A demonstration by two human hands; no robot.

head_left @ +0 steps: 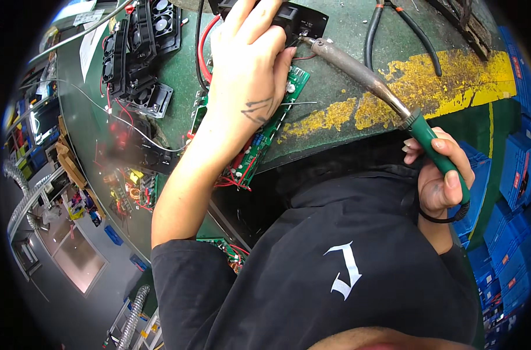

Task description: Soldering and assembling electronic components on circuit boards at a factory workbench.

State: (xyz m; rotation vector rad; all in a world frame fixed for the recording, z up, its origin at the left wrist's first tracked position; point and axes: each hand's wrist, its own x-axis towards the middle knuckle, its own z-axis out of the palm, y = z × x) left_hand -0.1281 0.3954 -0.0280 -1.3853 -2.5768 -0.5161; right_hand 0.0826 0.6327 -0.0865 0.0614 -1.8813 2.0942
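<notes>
My right hand [443,175] is wrapped around the green handle of a soldering iron [364,79]. The iron's tip meets a small metal contact on a black panel [313,22] at the top. My left hand [248,64] grips that panel, fingers curled over its edge and thumb low beside a thin red wire [303,58]. Part of the panel is hidden behind my fingers. Under my left wrist lies a green circuit board [294,84] with components and red wires along it. A thick red cable [204,49] and a black cable [199,35] run beside my left hand.
Black cooling fans [140,55] with wires sit at the left of the green bench. Pliers [414,32] with black handles lie at the top right, above worn yellow paint [440,76]. Loose boards [131,189] are at lower left; blue boxes [510,233] are stacked right.
</notes>
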